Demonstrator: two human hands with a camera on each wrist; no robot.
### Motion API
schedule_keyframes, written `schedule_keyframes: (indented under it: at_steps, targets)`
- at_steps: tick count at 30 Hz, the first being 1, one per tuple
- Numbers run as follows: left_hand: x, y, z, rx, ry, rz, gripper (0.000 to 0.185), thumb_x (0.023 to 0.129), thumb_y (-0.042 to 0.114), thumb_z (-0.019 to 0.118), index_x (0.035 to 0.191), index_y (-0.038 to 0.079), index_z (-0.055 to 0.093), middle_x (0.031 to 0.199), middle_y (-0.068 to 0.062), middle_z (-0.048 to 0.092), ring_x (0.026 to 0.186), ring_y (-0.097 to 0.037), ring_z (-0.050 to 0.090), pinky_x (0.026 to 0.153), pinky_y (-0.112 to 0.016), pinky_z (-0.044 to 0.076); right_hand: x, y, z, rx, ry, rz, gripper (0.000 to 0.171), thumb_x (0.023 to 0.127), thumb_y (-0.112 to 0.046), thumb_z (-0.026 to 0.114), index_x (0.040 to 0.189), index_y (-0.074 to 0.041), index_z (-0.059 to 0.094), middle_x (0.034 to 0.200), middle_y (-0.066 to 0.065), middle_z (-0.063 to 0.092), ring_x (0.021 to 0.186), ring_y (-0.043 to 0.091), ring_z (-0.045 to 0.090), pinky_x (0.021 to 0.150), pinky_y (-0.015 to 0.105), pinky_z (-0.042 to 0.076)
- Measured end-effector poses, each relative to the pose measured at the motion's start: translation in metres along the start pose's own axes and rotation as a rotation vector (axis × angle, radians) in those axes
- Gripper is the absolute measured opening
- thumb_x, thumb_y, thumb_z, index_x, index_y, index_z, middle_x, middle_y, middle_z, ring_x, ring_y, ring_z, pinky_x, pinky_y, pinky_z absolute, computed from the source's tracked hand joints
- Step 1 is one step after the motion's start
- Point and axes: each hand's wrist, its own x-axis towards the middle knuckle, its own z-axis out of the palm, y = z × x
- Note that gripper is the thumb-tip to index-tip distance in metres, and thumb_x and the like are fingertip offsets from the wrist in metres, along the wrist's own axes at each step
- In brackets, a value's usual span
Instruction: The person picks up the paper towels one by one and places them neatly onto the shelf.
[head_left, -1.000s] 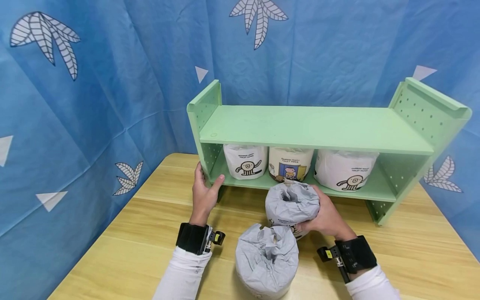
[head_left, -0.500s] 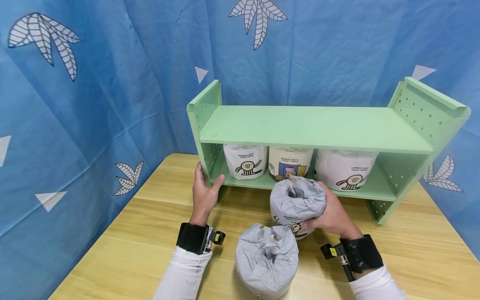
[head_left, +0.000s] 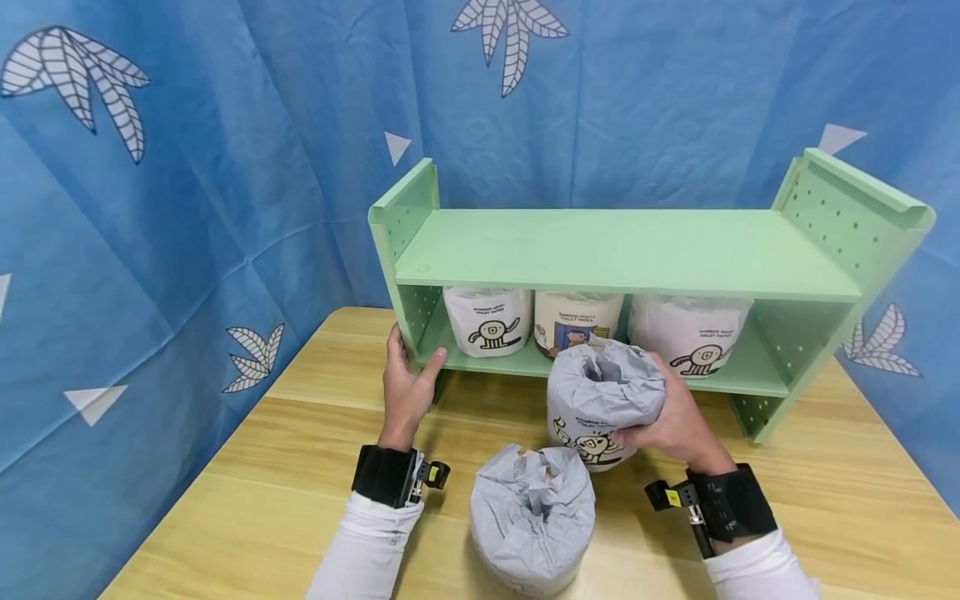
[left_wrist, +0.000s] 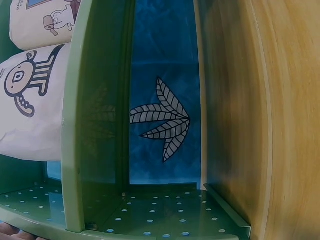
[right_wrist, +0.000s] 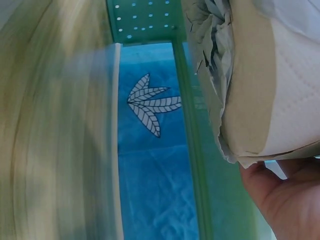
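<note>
My right hand [head_left: 671, 425] grips a wrapped toilet paper roll [head_left: 600, 408], fingers round its far side and thumb on the front. In the head view this roll stands upright in front of the lower shelf; in the right wrist view the torn wrapping of the roll [right_wrist: 252, 90] shows its underside. My left hand [head_left: 408, 383] holds the left side panel of the green shelf rack [head_left: 622, 246], fingers outside and thumb in front. On the lower tier sit three more rolls: a left one [head_left: 489, 321], a middle one [head_left: 577, 312] partly hidden, and a right one [head_left: 693, 333].
Another wrapped roll [head_left: 532, 525] stands on the wooden table [head_left: 262, 500] near the front, just below the held one. A blue curtain [head_left: 247, 167] with leaf prints hangs behind and to the left. The rack's right panel [head_left: 847, 225] rises at the right.
My right hand has raised the held roll and shifted it slightly right and upward in the head view. The left hand keeps its place on the rack; the view has shifted slightly.
</note>
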Motion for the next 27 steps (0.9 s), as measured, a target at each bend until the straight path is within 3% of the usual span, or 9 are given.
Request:
schedule_keyframes:
  at_steps: [7, 12, 19, 27]
  targets:
    - [-0.001, -0.001, 0.001, 0.02, 0.012, -0.028, 0.077, 0.092, 0.019, 0.066, 0.154, 0.015, 0.021, 0.151, -0.015, 0.035, 0.136, -0.032, 0.035, 0.111, -0.048, 0.029, 0.002, -0.005, -0.002, 0.083, 0.024, -0.034, 0.089, 0.041, 0.014, 0.082, 0.123, 0.008, 0.05, 0.115, 0.003, 0.065, 0.101, 0.015, 0.06, 0.094, 0.023, 0.045]
    - [-0.002, 0.0, -0.001, 0.012, 0.004, -0.045, 0.076, 0.093, 0.019, 0.066, 0.154, 0.016, 0.021, 0.151, -0.014, 0.035, 0.137, -0.03, 0.035, 0.112, -0.046, 0.028, 0.003, -0.009, -0.003, 0.107, 0.036, -0.035, 0.093, 0.043, 0.013, 0.082, 0.13, -0.001, 0.051, 0.119, 0.001, 0.063, 0.106, 0.015, 0.059, 0.097, 0.024, 0.043]
    - [-0.002, 0.001, -0.001, 0.004, 0.0, -0.04, 0.076, 0.093, 0.017, 0.066, 0.154, 0.015, 0.022, 0.151, -0.013, 0.035, 0.137, -0.029, 0.034, 0.113, -0.043, 0.028, 0.009, -0.019, -0.007, 0.181, 0.076, -0.125, 0.097, 0.041, 0.015, 0.08, 0.132, -0.001, 0.051, 0.121, 0.006, 0.063, 0.107, 0.017, 0.059, 0.097, 0.025, 0.044]
    - [0.0, 0.001, 0.0, 0.003, -0.009, -0.033, 0.075, 0.093, 0.017, 0.065, 0.154, 0.015, 0.021, 0.151, -0.014, 0.034, 0.137, -0.029, 0.034, 0.113, -0.044, 0.028, 0.017, -0.039, -0.016, 0.142, 0.081, -0.076, 0.106, 0.045, 0.018, 0.079, 0.142, -0.006, 0.044, 0.125, 0.002, 0.061, 0.11, 0.016, 0.059, 0.098, 0.024, 0.043]
